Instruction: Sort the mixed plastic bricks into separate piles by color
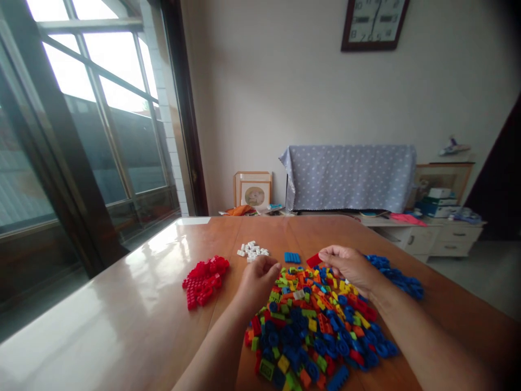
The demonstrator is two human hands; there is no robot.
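Between the thumb and fingers of my right hand [345, 267] is a red toy brick [313, 260], held above the far edge of a large mixed pile of toy bricks [309, 326]. My left hand [260, 274] hovers at the pile's far left side, fingers curled in toward the thumb; whatever they may hold is hidden. Sorted groups lie around the pile: red bricks [205, 279] to the left, white bricks [252, 250] beyond my left hand, a small row of blue bricks [292, 257] at the back, and blue pieces [396, 276] past my right wrist.
Everything lies on a glossy brown wooden table [134, 326]. A window [114, 108] stands to the left. Behind the table are a cloth-covered object [350, 176], a white cabinet [443, 239], leaning picture frames [253, 190] and a wall clock [374, 24].
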